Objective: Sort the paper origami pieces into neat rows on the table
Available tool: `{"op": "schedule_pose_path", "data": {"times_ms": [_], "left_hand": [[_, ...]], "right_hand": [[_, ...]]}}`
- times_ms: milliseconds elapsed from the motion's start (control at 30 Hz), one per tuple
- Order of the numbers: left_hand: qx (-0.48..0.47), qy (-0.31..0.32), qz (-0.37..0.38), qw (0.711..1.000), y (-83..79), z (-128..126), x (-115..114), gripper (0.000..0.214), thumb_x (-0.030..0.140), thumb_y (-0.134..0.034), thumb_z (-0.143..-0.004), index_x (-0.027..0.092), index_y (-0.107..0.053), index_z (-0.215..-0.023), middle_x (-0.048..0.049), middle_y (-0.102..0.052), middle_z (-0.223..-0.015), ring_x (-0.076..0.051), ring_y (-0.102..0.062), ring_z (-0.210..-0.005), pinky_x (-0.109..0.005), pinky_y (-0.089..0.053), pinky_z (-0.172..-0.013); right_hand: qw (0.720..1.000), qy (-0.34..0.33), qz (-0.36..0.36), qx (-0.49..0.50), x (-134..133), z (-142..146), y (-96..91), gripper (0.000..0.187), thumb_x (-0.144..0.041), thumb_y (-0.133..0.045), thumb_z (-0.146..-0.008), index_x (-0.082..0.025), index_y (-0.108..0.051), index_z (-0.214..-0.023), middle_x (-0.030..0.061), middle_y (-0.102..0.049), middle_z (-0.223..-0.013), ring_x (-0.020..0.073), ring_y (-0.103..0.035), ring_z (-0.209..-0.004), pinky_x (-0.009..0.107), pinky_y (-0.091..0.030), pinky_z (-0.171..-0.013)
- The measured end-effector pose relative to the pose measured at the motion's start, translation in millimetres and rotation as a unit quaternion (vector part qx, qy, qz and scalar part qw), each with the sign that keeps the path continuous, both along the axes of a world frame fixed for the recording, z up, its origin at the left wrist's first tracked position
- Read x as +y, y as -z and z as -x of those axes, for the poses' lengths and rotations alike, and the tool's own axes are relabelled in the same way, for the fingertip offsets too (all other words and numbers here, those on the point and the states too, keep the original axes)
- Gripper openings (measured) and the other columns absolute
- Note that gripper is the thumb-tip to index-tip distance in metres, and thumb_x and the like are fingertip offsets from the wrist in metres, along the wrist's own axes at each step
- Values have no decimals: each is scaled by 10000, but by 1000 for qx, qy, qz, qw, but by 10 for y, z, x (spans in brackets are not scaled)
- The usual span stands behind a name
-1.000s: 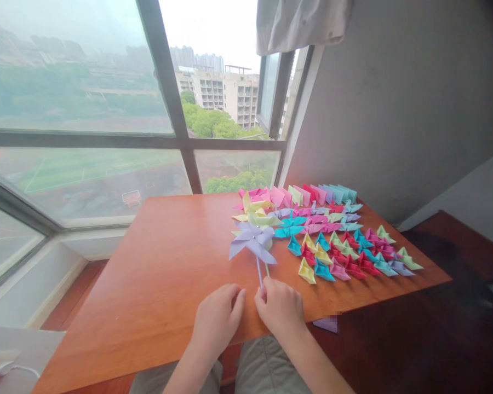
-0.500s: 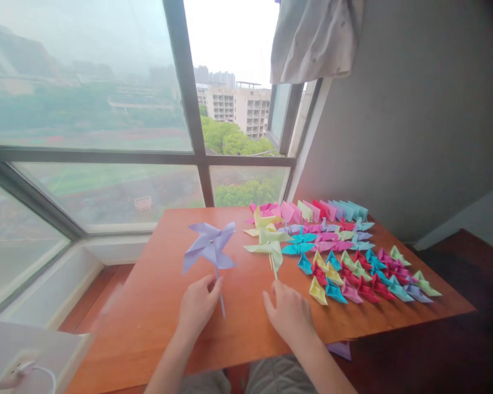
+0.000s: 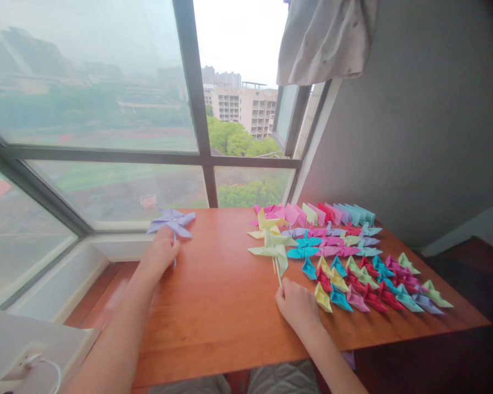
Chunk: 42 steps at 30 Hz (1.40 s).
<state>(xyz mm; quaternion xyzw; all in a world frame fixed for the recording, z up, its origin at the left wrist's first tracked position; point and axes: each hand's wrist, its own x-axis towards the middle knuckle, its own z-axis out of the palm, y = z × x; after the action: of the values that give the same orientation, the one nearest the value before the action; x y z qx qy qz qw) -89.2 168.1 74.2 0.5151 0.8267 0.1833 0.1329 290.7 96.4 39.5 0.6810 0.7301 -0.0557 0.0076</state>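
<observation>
My left hand (image 3: pixel 163 250) is stretched toward the table's far left corner, fingers closed around the stick of a lavender paper pinwheel (image 3: pixel 173 221). The pinwheel's blades spread just above the hand, by the window. Right of the middle, my right hand (image 3: pixel 298 303) pinches the lower end of the stick of a pale green pinwheel (image 3: pixel 273 247). Just beyond that one lies a yellow pinwheel (image 3: pixel 266 223), and behind it a bright pink pinwheel (image 3: pixel 270 211), partly covered.
The wooden table (image 3: pixel 213 328) stands against the window (image 3: pixel 102 191). Rows of folded paper boats (image 3: pixel 356 300), paper cranes (image 3: pixel 331 241) and upright folded papers (image 3: pixel 326 213) fill its right side. A wall socket with a white cable (image 3: pixel 35 359) is at lower left.
My left hand has carried the lavender pinwheel from near the table's middle to the far left. My right hand stays at the pale green pinwheel's stick. The view has shifted slightly.
</observation>
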Motion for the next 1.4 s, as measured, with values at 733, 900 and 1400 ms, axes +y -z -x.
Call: {"op": "schedule_pose_path", "data": {"times_ms": [733, 900, 1400], "left_hand": [[-248, 187, -92, 946, 274, -1612, -766, 434, 500, -433, -867, 163, -644, -694, -36, -676, -682, -186, -606, -691, -256, -443, -642], [-217, 138, -100, 961, 304, -1366, -771, 417, 507, -463, -833, 170, -651, -673, -27, -675, -658, -194, -613, -680, -259, -436, -640], [45, -58, 29, 997, -38, 9, -824, 403, 524, -519, -797, 221, -605, -546, -94, -682, -649, -277, -628, -674, -281, -324, -567]], "right_hand": [[973, -180, -112, 91, -155, 914, -165, 105, -165, -511, -904, -199, -605, -875, 42, -686, -803, 172, -659, -758, 258, -402, -615], [974, -184, -88, 104, -70, 826, -173, 167, -276, -470, -957, -207, -598, -875, 39, -690, -817, 168, -673, -795, 243, -417, -640], [1000, 16, -16, 2, 564, 185, -48, 200, -242, -466, -945, -138, -633, -981, 147, -725, -864, 245, -723, -815, 293, -457, -664]]}}
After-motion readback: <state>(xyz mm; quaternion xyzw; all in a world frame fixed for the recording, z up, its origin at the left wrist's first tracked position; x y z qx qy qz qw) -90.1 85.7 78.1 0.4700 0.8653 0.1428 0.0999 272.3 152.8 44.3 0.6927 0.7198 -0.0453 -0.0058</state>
